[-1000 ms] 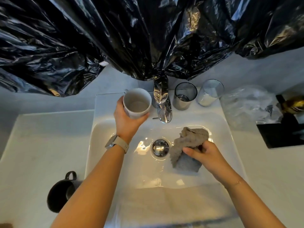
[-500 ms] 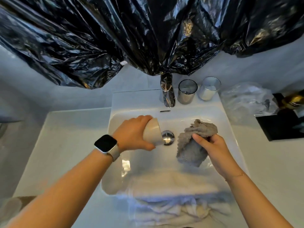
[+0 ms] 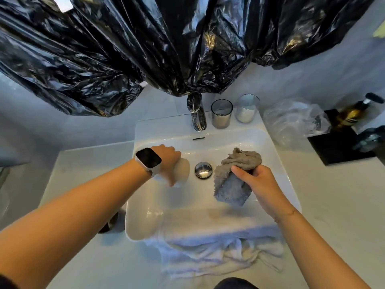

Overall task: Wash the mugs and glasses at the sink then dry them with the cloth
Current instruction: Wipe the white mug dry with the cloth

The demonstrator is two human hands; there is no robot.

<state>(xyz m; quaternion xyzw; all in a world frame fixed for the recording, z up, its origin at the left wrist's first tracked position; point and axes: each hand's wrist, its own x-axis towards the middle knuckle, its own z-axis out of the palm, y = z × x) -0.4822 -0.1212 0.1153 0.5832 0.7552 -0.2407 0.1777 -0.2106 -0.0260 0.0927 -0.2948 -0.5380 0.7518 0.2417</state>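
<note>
Light's soft and kinda warm, brightest on the white sink basin (image 3: pixel 239 142), with a small hot glint on the chrome drain plug (image 3: pixel 203 170). The black plastic sheeting (image 3: pixel 166 49) across 12 o'clock throws sharp little specular highlights off its creases, strongest toward 2 o'clock. Corners at 9 and 3 o'clock go dim and bluish. Heavy wide-angle bend: the worktop (image 3: pixel 333 205) edges curve and both forearms balloon toward 6 o'clock. The mug (image 3: pixel 182 170) under the left hand (image 3: pixel 166 161) is smeared with motion blur, and the white towel (image 3: pixel 218 255) looks soft.
</note>
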